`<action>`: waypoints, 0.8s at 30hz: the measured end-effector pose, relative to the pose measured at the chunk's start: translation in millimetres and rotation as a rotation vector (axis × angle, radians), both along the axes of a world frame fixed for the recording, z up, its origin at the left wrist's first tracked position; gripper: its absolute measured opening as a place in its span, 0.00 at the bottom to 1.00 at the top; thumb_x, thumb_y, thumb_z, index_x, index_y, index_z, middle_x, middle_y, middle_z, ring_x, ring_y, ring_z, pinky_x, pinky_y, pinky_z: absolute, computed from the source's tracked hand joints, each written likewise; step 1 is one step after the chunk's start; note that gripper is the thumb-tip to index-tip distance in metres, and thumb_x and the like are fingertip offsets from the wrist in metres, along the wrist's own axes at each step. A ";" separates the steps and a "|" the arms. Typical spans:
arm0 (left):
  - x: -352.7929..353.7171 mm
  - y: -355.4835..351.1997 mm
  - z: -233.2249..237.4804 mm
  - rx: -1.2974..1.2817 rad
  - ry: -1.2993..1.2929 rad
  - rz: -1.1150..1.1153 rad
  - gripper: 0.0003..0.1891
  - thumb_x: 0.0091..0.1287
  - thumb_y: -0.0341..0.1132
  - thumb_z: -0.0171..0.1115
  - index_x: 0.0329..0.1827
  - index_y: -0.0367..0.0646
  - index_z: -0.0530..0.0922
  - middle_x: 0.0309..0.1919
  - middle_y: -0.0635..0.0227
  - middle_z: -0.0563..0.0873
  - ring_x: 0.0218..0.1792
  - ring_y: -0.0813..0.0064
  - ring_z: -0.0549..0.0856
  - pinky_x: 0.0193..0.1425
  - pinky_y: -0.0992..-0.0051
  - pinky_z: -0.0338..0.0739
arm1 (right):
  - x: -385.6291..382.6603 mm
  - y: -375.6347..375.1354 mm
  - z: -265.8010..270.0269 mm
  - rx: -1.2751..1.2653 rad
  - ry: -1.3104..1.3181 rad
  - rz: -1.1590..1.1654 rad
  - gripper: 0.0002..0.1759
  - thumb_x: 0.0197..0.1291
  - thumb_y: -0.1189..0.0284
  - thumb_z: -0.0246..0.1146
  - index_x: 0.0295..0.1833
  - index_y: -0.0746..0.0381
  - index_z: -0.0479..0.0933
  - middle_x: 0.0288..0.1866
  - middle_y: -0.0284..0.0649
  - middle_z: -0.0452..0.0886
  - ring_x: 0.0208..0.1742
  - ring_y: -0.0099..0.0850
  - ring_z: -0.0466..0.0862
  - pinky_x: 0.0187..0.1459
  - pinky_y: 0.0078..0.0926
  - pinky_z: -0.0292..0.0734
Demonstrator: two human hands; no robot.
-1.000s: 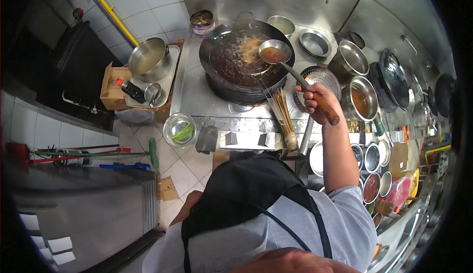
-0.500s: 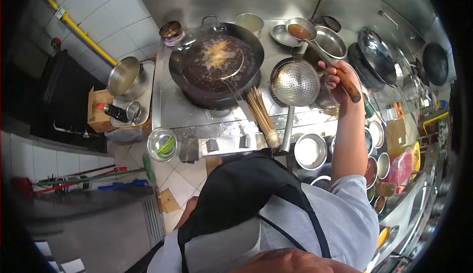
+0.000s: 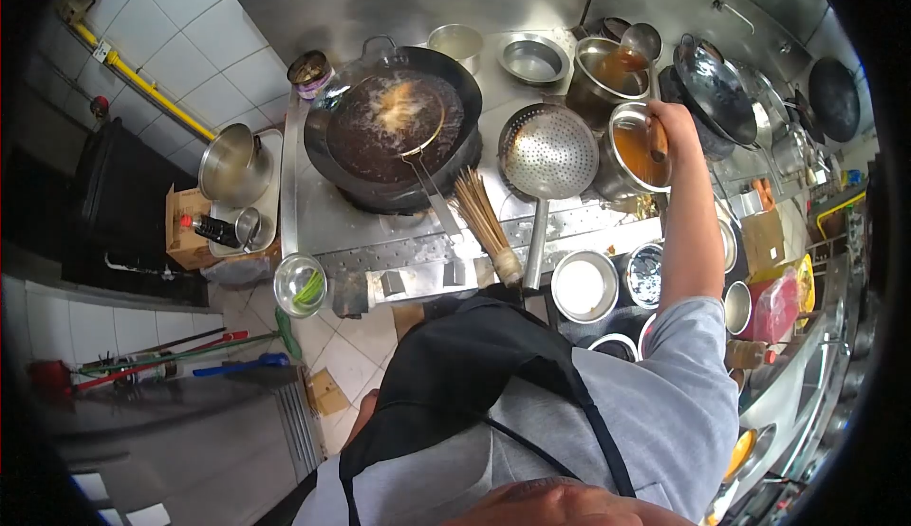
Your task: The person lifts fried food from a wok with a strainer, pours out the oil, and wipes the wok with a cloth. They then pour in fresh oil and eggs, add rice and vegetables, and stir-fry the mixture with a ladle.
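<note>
My right hand (image 3: 674, 129) is closed round the wooden handle of a ladle (image 3: 642, 42). The ladle's bowl is tilted over the rim of a steel pot (image 3: 587, 101), and orange-brown liquid (image 3: 622, 68) shows just below it. Under my hand stands a second pot of orange-brown liquid (image 3: 634, 151). To the left, a perforated strainer (image 3: 548, 151) rests on the stove with its handle toward me. Beside my apron only a small patch of skin of my left hand or arm (image 3: 363, 410) shows; its fingers cannot be made out.
A wok of bubbling dark oil (image 3: 380, 137) holds a wire skimmer (image 3: 418, 161). A bamboo brush (image 3: 486, 227) lies at the stove's front. A shallow steel pan (image 3: 533, 58) sits at the back. A bowl with green strips (image 3: 300, 285) and a white-filled pot (image 3: 585, 287) stand near the front edge.
My right hand has moved the ladle to the right and back, away from the shallow pan. Its bowl, level with liquid before, is now tipped at the steel pot. The view has shifted slightly.
</note>
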State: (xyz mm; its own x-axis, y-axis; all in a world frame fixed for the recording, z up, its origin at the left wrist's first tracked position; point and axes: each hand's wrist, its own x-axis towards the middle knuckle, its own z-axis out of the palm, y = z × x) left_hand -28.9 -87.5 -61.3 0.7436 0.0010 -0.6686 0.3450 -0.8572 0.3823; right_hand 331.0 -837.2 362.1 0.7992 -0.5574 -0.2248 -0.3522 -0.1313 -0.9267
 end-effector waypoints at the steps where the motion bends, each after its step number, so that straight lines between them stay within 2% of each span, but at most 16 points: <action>1: -1.3 -1.5 1.4 -0.002 0.001 0.001 0.22 0.69 0.51 0.50 0.51 0.44 0.81 0.45 0.49 0.85 0.48 0.52 0.84 0.54 0.60 0.79 | -0.3 -7.3 -2.5 -0.132 0.021 0.014 0.11 0.56 0.67 0.61 0.31 0.65 0.77 0.24 0.36 0.78 0.19 0.28 0.77 0.21 0.28 0.73; 5: -7.1 -2.6 -3.0 -0.010 -0.004 -0.022 0.22 0.68 0.51 0.50 0.50 0.44 0.82 0.45 0.49 0.85 0.48 0.52 0.84 0.54 0.60 0.79 | -2.8 -29.1 -7.0 -0.232 -0.032 -0.013 0.11 0.56 0.69 0.60 0.33 0.67 0.78 0.24 0.38 0.79 0.20 0.30 0.78 0.22 0.28 0.73; 7: -8.8 -1.9 -6.9 -0.012 -0.012 -0.043 0.22 0.68 0.51 0.50 0.50 0.44 0.82 0.45 0.49 0.85 0.48 0.52 0.84 0.54 0.60 0.78 | -7.8 -35.5 -4.1 -0.570 -0.118 -0.009 0.12 0.55 0.72 0.59 0.41 0.70 0.78 0.25 0.40 0.80 0.19 0.30 0.77 0.22 0.28 0.73; 8: -10.2 0.4 -9.0 -0.017 -0.017 -0.052 0.21 0.68 0.51 0.50 0.50 0.44 0.82 0.45 0.49 0.85 0.48 0.52 0.84 0.54 0.60 0.78 | -11.9 -34.7 -6.3 -0.576 -0.112 -0.010 0.12 0.55 0.72 0.59 0.41 0.70 0.78 0.25 0.40 0.80 0.19 0.30 0.77 0.22 0.28 0.73; 11: -10.3 7.3 -18.8 -0.047 -0.058 -0.114 0.21 0.68 0.50 0.50 0.50 0.44 0.82 0.45 0.49 0.85 0.48 0.52 0.84 0.54 0.60 0.78 | -30.7 9.7 2.4 -0.635 -0.055 -0.066 0.20 0.55 0.69 0.58 0.50 0.72 0.74 0.27 0.49 0.81 0.28 0.35 0.85 0.32 0.33 0.78; 13: -14.2 16.4 -22.1 -0.058 -0.088 -0.190 0.21 0.68 0.50 0.50 0.50 0.45 0.82 0.45 0.49 0.85 0.48 0.52 0.84 0.54 0.60 0.78 | -22.6 -18.3 -50.6 -0.942 -0.130 -0.148 0.20 0.55 0.68 0.60 0.49 0.72 0.73 0.31 0.56 0.83 0.28 0.44 0.86 0.32 0.39 0.80; 14: -14.8 23.2 -22.3 -0.059 -0.090 -0.232 0.21 0.68 0.50 0.50 0.50 0.45 0.82 0.45 0.49 0.85 0.48 0.52 0.84 0.54 0.60 0.78 | -30.1 -3.8 -32.2 -0.792 0.061 -0.027 0.15 0.57 0.69 0.60 0.42 0.72 0.74 0.27 0.51 0.81 0.21 0.40 0.83 0.23 0.36 0.76; 15: -15.2 30.2 -21.6 -0.064 -0.081 -0.227 0.21 0.68 0.50 0.50 0.50 0.45 0.82 0.45 0.49 0.85 0.48 0.52 0.84 0.54 0.60 0.78 | -39.3 17.0 -12.8 -0.467 0.110 0.012 0.12 0.58 0.68 0.59 0.35 0.68 0.74 0.21 0.43 0.78 0.17 0.33 0.77 0.20 0.32 0.73; 16: -15.2 36.0 -23.1 -0.083 -0.066 -0.191 0.21 0.68 0.50 0.51 0.50 0.45 0.82 0.45 0.49 0.85 0.48 0.52 0.84 0.54 0.60 0.78 | -33.0 -2.3 -26.3 -0.079 0.035 0.058 0.10 0.59 0.68 0.59 0.30 0.63 0.73 0.17 0.36 0.72 0.14 0.27 0.71 0.18 0.28 0.69; 17: -23.1 44.0 -37.4 -0.135 -0.109 0.095 0.19 0.67 0.49 0.53 0.47 0.46 0.84 0.43 0.51 0.86 0.46 0.51 0.85 0.51 0.59 0.79 | -31.5 14.8 -18.8 0.157 0.030 -0.033 0.11 0.62 0.70 0.59 0.27 0.57 0.69 0.18 0.30 0.68 0.15 0.22 0.68 0.18 0.21 0.65; 18: -29.9 52.4 -45.1 -0.138 -0.113 0.107 0.19 0.67 0.49 0.53 0.47 0.46 0.84 0.43 0.51 0.86 0.46 0.51 0.85 0.51 0.59 0.79 | -34.3 38.8 -14.9 0.152 0.028 -0.020 0.11 0.62 0.70 0.59 0.27 0.57 0.69 0.18 0.30 0.68 0.15 0.22 0.68 0.18 0.21 0.65; 20: -34.6 77.0 -48.3 -0.574 0.207 0.750 0.16 0.67 0.45 0.55 0.45 0.47 0.85 0.44 0.53 0.86 0.44 0.51 0.85 0.48 0.58 0.80 | -44.1 95.3 -12.1 0.208 -0.101 -0.151 0.08 0.63 0.69 0.60 0.32 0.59 0.73 0.20 0.29 0.69 0.16 0.21 0.68 0.19 0.19 0.65; 21: -34.0 92.5 -48.1 -0.575 0.202 0.751 0.16 0.67 0.45 0.55 0.45 0.47 0.85 0.44 0.53 0.86 0.44 0.51 0.85 0.48 0.58 0.80 | -43.4 113.0 -16.6 0.241 -0.180 -0.113 0.09 0.65 0.69 0.58 0.44 0.62 0.77 0.23 0.28 0.69 0.18 0.19 0.68 0.20 0.17 0.65; 22: -36.8 110.1 -45.5 -0.317 0.014 0.228 0.14 0.66 0.43 0.55 0.44 0.47 0.85 0.43 0.53 0.86 0.43 0.52 0.86 0.47 0.58 0.81 | -48.4 141.1 -8.8 0.243 -0.181 -0.110 0.09 0.65 0.69 0.58 0.44 0.62 0.77 0.23 0.28 0.69 0.18 0.19 0.68 0.20 0.17 0.65; 23: -42.5 129.3 -41.6 -0.047 -0.164 -0.291 0.13 0.66 0.42 0.55 0.43 0.47 0.85 0.41 0.53 0.87 0.42 0.52 0.86 0.45 0.58 0.81 | -56.3 169.3 0.2 0.367 -0.281 -0.016 0.12 0.66 0.69 0.57 0.51 0.64 0.75 0.24 0.28 0.69 0.17 0.18 0.67 0.20 0.16 0.64; 24: -44.0 139.4 -19.3 -0.072 -0.165 -0.207 0.13 0.65 0.41 0.56 0.43 0.47 0.85 0.41 0.53 0.87 0.42 0.52 0.86 0.45 0.58 0.81 | -62.5 198.4 5.8 0.490 -0.380 0.076 0.17 0.67 0.69 0.56 0.58 0.66 0.73 0.25 0.28 0.69 0.17 0.17 0.66 0.19 0.15 0.63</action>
